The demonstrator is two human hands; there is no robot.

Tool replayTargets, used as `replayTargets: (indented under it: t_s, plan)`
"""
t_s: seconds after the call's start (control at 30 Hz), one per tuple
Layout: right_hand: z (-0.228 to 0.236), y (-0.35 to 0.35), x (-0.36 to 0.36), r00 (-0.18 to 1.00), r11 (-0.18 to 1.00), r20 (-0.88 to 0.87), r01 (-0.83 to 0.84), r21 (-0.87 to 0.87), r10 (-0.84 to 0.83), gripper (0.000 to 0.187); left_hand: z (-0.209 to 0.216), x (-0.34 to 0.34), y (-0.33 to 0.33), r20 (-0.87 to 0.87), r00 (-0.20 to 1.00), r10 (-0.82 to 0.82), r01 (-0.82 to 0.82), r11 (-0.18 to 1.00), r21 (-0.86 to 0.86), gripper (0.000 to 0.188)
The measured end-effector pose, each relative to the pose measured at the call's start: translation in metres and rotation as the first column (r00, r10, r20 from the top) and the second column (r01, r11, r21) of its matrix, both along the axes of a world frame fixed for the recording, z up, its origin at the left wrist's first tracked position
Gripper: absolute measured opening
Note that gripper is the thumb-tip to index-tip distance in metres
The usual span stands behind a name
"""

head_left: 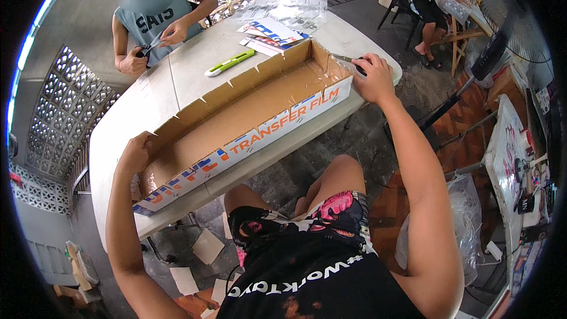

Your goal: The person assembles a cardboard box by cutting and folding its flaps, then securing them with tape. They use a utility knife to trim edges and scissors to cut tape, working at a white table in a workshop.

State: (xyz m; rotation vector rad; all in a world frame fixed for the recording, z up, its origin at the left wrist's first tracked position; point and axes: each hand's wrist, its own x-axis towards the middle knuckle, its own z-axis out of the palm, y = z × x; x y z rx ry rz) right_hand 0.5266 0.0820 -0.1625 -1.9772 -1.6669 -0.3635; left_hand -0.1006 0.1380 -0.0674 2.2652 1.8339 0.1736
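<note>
A long, shallow open cardboard box (236, 106) lies slantwise on the white table, brown inside, with white outer walls printed in orange and blue. Short slits run along its upper edges. My left hand (136, 152) is closed on the box's left end, its fingertips partly hidden. At the far right corner, my right hand (374, 78) grips a black-handled tool with a thin metal blade (342, 57); whether it is scissors or a knife I cannot tell. Behind the box lies a lime-green box cutter (230, 63).
Cut printed cardboard pieces (273, 31) and clear plastic film (289, 9) lie on the table's (142, 106) far side. Across it, a person (156, 20) holds black-handled scissors. A standing fan (490, 53) is at right; cardboard scraps (208, 247) litter the floor.
</note>
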Motion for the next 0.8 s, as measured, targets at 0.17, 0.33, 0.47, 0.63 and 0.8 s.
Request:
replayTargets:
  t_s: [0.17, 0.33, 0.47, 0.63, 0.8]
  plan:
    - [-0.005, -0.006, 0.006, 0.998, 0.998, -0.059, 0.028, 0.05, -0.025, 0.037, -0.001, 0.006, 0.001, 0.043, 0.999, 0.009, -0.01, 1.0, 0.013, 0.031]
    - [-0.01, 0.004, 0.0, 1.0, 0.993, 0.006, 0.003, 0.115, -0.004, 0.054, -0.003, -0.013, -0.022, 0.266, 0.964, 0.023, -0.078, 0.977, 0.2, 0.058]
    - [0.002, -0.004, -0.005, 0.993, 0.993, -0.043, 0.112, -0.031, -0.113, 0.067, -0.009, -0.121, 0.0, 0.414, 0.91, 0.023, -0.156, 0.944, 0.29, 0.045]
    - [-0.007, -0.005, -0.004, 0.993, 0.994, -0.051, 0.107, 0.029, -0.105, 0.063, -0.064, -0.306, -0.014, 0.093, 0.927, 0.364, -0.363, 0.805, 0.47, 0.042]
    - [-0.013, -0.016, 0.008, 0.987, 0.91, -0.157, 0.036, 0.412, 0.032, 0.052, -0.145, -0.286, -0.074, -0.537, 0.647, 0.542, -0.304, 0.829, 0.469, 0.056]
